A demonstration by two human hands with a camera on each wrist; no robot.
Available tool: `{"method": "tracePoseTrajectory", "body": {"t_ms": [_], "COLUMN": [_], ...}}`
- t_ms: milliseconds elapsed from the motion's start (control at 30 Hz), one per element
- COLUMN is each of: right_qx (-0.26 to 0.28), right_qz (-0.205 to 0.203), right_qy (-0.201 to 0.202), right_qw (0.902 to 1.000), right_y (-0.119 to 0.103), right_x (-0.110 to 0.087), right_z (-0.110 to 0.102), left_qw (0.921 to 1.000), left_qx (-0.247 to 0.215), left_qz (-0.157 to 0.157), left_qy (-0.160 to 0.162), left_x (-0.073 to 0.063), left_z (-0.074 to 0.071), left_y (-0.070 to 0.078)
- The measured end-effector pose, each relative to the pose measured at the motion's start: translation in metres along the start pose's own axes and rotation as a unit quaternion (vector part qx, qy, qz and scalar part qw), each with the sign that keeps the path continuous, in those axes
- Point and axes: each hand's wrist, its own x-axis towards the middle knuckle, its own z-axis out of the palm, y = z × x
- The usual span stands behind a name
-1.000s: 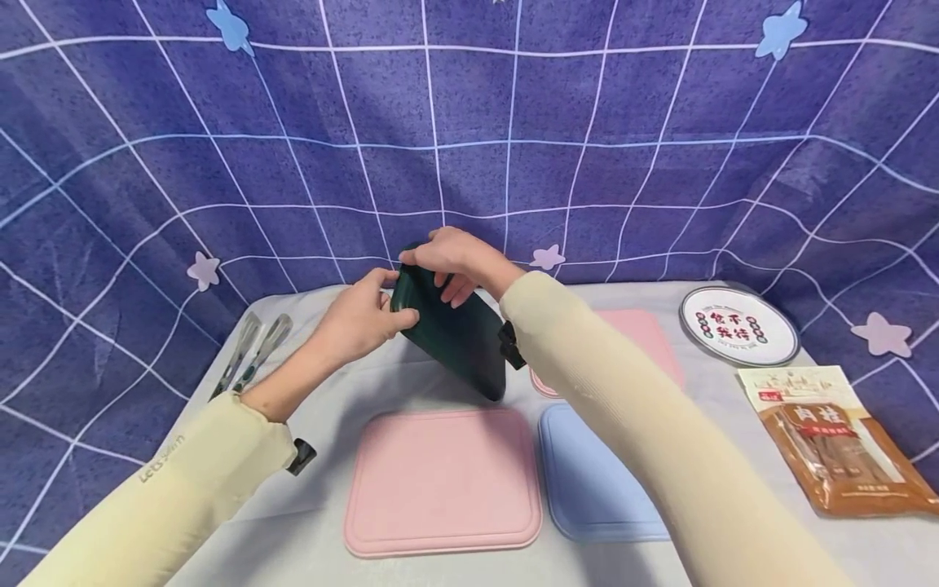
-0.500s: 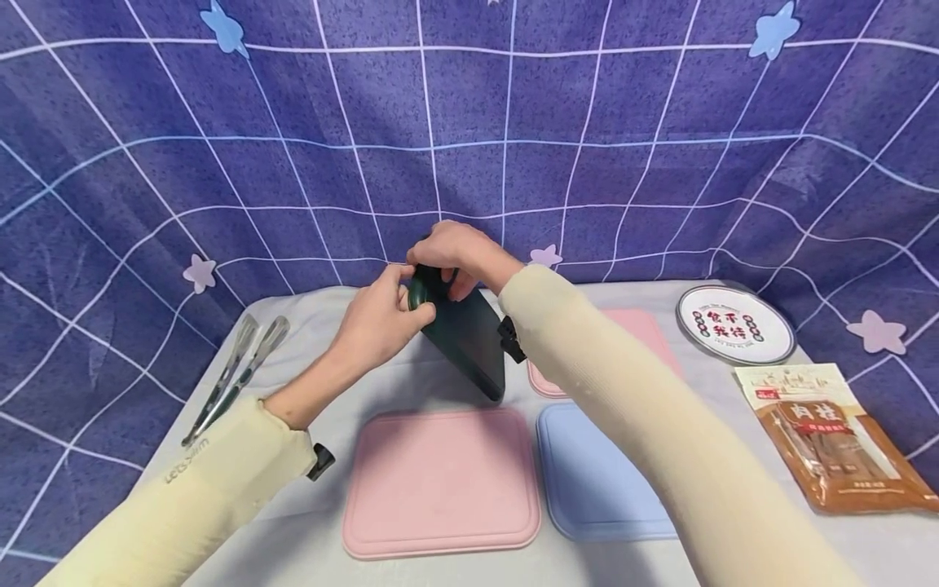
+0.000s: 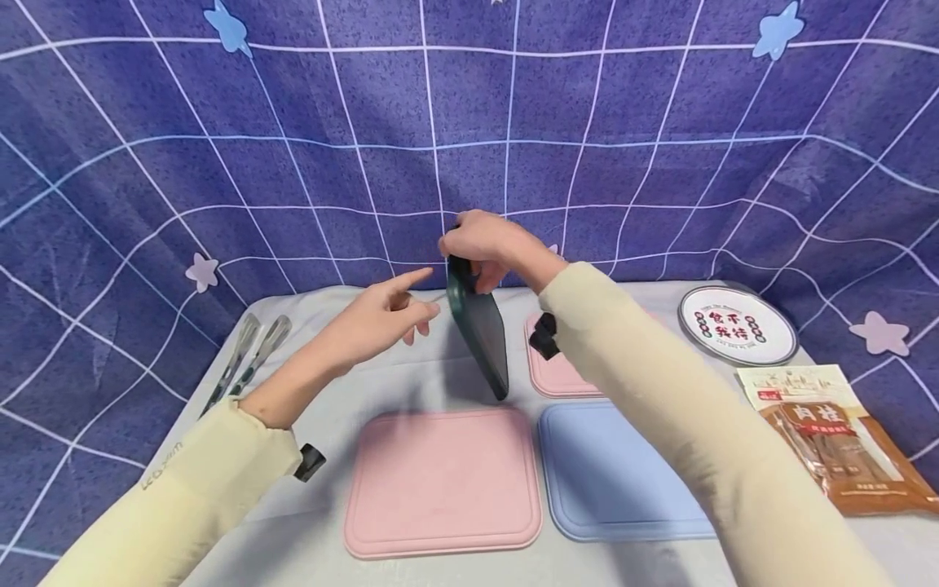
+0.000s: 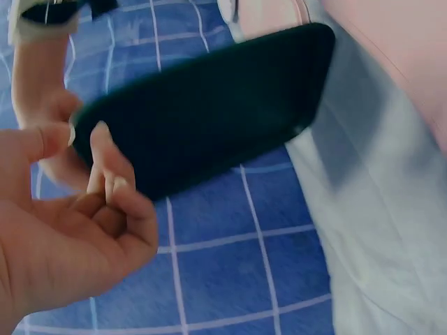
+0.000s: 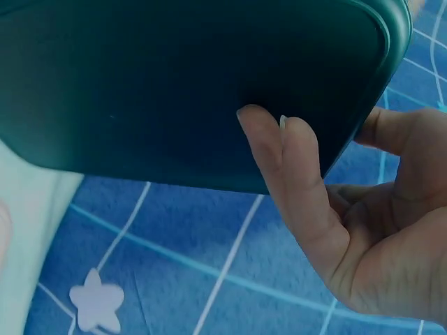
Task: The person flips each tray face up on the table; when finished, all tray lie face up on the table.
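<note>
A dark green, rounded rectangular cutting board (image 3: 482, 330) stands tilted on edge at the back of the table, turned nearly side-on in the head view. My right hand (image 3: 490, 243) grips its upper end; in the right wrist view two fingers (image 5: 297, 167) lie along one face, with the thumb behind the edge. My left hand (image 3: 381, 318) is just left of the board, index finger pointing out and the other fingers loosely bent, holding nothing. In the left wrist view its fingers overlap the near end of the board (image 4: 209, 112).
A pink board (image 3: 443, 481) and a blue board (image 3: 623, 473) lie in front, with another pink board (image 3: 553, 367) partly under my right sleeve. Metal tongs (image 3: 245, 355) lie at left. At right are a white plate (image 3: 739, 346) and a brown food packet (image 3: 844, 448).
My left hand has let go of the green board and drawn back to the left. My right hand has moved right with the board's upper end, turning the board more edge-on.
</note>
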Motion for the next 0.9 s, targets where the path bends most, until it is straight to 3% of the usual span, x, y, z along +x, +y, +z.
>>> {"method": "tracePoseTrajectory", "body": {"t_ms": [233,367,433,600,800,900], "right_qx": [0.071,0.14,0.197,0.326,0.399,0.416], "right_qz": [-0.012,-0.017,-0.019,-0.026,-0.04,-0.045], "right_qy": [0.023,0.023,0.008,-0.017,-0.016,-0.003], "right_qw": [0.9971,0.9897,0.9803,0.945,0.9158,0.9084], "right_y": [0.052,0.088,0.105,0.14,0.159,0.165], "right_x": [-0.023,-0.034,-0.038,-0.039,-0.037,-0.036], "right_z": [-0.033,-0.047,-0.048,-0.035,-0.013,-0.004], "left_qw": [0.9978,0.994,0.9908,0.9844,0.9821,0.9832], "left_qx": [-0.007,-0.005,-0.007,-0.035,-0.115,-0.127], "left_qz": [-0.043,-0.072,-0.088,-0.111,-0.095,-0.083], "left_qy": [-0.049,-0.082,-0.102,-0.132,-0.115,-0.102], "left_x": [-0.004,-0.006,-0.005,0.0,0.004,0.004], "left_z": [-0.021,-0.028,-0.025,-0.013,-0.004,-0.002], "left_y": [-0.035,-0.059,-0.073,-0.101,-0.117,-0.123]}}
